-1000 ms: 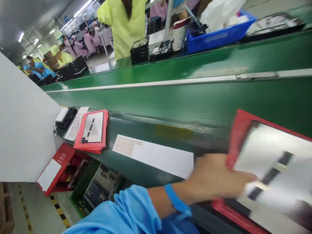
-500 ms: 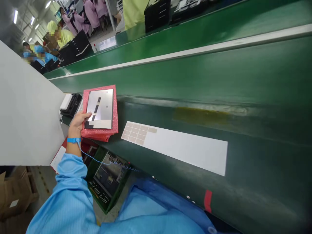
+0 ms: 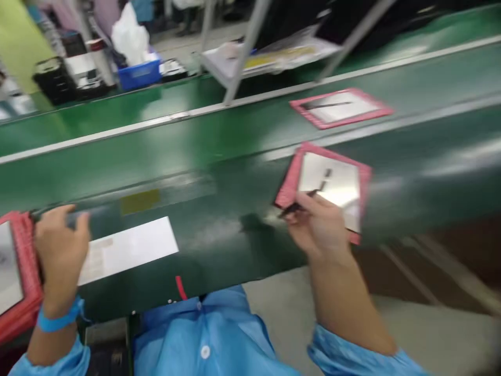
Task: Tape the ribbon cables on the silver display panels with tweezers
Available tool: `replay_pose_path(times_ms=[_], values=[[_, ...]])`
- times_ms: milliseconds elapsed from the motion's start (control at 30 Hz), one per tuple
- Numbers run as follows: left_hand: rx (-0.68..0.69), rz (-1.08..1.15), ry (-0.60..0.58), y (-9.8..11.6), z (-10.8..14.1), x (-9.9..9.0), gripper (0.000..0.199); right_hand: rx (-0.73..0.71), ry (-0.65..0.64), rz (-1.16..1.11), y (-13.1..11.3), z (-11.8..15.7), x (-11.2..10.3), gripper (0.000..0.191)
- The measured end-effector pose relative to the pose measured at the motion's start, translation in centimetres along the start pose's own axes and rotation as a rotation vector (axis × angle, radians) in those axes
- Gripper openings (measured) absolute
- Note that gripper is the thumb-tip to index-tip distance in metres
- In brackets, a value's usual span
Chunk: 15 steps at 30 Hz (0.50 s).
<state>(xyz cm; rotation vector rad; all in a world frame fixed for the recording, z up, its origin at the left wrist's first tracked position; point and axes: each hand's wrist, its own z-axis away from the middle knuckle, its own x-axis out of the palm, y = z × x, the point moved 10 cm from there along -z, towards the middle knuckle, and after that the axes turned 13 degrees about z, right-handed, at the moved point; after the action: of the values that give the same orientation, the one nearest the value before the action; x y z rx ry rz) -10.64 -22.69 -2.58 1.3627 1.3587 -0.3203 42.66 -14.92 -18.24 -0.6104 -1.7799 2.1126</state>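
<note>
My left hand [image 3: 62, 250], blurred, has its fingers apart and holds nothing. It is beside a stack of red foam sheets [image 3: 29, 277] topped by a silvery panel [image 3: 8, 266] at the left edge. My right hand [image 3: 317, 222] pinches a dark pen-like tool [image 3: 291, 210] above the near edge of a second silvery panel [image 3: 331, 180], which rests on pink foam [image 3: 289, 188]. Between the hands, closer to the left one, lies a white label sheet [image 3: 136, 245] with beige labels at its left end.
Another panel on pink foam [image 3: 344, 108] lies farther back on the green belt [image 3: 176, 146]. Metal posts [image 3: 246, 52] stand behind it. A blue tissue box [image 3: 139, 74] is at the back left. Yellow tape [image 3: 140, 202] marks the surface.
The view has swung right. My left hand has let go of the panel on the red stack and opened. My right hand with the dark tool and two more foam-backed panels have come into view.
</note>
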Motion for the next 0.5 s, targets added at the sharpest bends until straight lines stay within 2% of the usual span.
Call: replay_pose_path(times_ms=[33,67,100,133,200,233,300,367,433,500], values=[[0.104,0.073,-0.108,4.5,0.7,3.9,0.027,0.026,0.057,-0.009,0.1,-0.8,-2.7,0.021],[0.225,0.145,-0.266,9.4,2.1,8.1,0.026,0.046,0.118,-0.028,0.3,-1.5,-5.0,0.021],[0.367,0.222,-0.509,14.7,4.5,12.7,0.031,0.056,0.192,-0.052,0.3,-2.1,-7.0,0.022],[0.46,0.258,-0.647,19.3,6.7,16.2,0.031,0.056,0.282,-0.075,0.3,-2.7,-9.0,0.024],[0.549,0.281,-0.795,26.7,9.9,21.8,0.029,0.068,0.473,-0.111,0.5,-3.9,-12.4,0.027],[0.562,0.281,-0.849,29.6,11.0,24.3,0.03,0.084,0.56,-0.121,0.7,-4.6,-14.0,0.029],[0.541,0.268,-0.931,34.0,12.5,28.6,0.03,0.132,0.664,-0.136,1.4,-6.1,-16.4,0.031],[0.49,0.246,-0.995,37.0,13.7,31.7,0.027,0.18,0.673,-0.149,2.2,-7.7,-17.8,0.03],[0.448,0.237,-1.052,38.9,15.1,33.7,0.026,0.196,0.637,-0.164,2.9,-8.9,-18.3,0.03],[0.421,0.242,-1.107,39.8,16.4,35.0,0.029,0.175,0.594,-0.184,3.3,-9.6,-18.0,0.031]])
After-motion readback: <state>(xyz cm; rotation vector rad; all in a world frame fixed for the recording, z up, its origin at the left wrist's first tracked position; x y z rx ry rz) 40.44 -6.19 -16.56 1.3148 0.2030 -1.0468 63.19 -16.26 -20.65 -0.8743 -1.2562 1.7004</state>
